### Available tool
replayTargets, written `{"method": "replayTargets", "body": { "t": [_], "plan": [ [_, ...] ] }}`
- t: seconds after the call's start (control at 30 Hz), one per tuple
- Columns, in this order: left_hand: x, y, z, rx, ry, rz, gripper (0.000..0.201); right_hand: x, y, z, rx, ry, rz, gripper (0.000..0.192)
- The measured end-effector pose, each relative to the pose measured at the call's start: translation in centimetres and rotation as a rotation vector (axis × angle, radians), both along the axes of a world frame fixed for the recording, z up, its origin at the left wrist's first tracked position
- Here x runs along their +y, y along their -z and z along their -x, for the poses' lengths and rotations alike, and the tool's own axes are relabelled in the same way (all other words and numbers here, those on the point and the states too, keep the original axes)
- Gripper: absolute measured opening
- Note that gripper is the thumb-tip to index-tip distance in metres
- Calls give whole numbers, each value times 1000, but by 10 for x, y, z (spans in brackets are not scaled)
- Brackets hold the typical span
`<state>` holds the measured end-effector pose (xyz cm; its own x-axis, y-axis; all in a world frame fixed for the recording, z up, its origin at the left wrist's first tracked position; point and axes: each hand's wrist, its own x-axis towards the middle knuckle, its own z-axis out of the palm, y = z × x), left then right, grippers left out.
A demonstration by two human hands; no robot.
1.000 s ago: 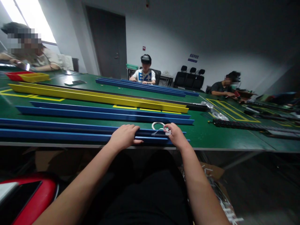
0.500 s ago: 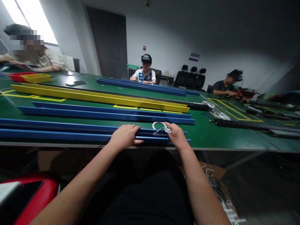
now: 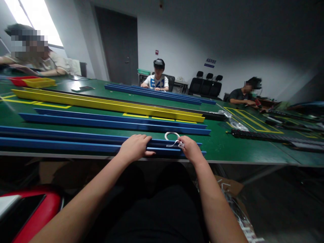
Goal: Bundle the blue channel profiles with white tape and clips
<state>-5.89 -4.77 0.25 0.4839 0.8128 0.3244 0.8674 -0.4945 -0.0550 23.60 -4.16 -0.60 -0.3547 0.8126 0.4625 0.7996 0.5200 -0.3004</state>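
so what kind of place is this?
Probably a small assembly workshop: a long green worktable with yellow taped zones, long blue plastic channel strips laid along it, and other people seated at work. The left hand rests on a strip.

- The long blue plastic channel (image 3: 63, 145) lies along the lower edge of the green-topped table (image 3: 220, 143), from the left frame edge to the centre.
- The left hand (image 3: 134, 147) rests on it at lower centre; the right hand (image 3: 191, 149) lies just right of that.
- The white tape ring (image 3: 171, 135) sits just above and between the hands.
- Above lie two more blue channels (image 3: 113, 122), then a long yellow channel (image 3: 106, 104).
- Yellow and red trays (image 3: 37, 82) sit upper left.
- A black ridged strip (image 3: 263, 135) lies at right.
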Motion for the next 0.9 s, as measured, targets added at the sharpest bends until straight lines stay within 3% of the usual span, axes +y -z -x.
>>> {"method": "replayTargets", "body": {
  "t": [0.33, 0.57, 0.7, 0.9],
  "plan": [
    [0, 1, 1, -2, 6, -13, 63, -7, -6, 4, -175, 107, -28, 38],
    [-1, 1, 0, -12, 2, -10, 62, -8, -5, 6, -217, 217, -17, 38],
    [-2, -2, 0, 0, 5, -8, 62, -9, -7, 8, -231, 280, 36, 28],
    [-3, -3, -1, 5, -12, 10, 62, -10, -9, 10, -191, 258, 58, 31]
  ]
}}
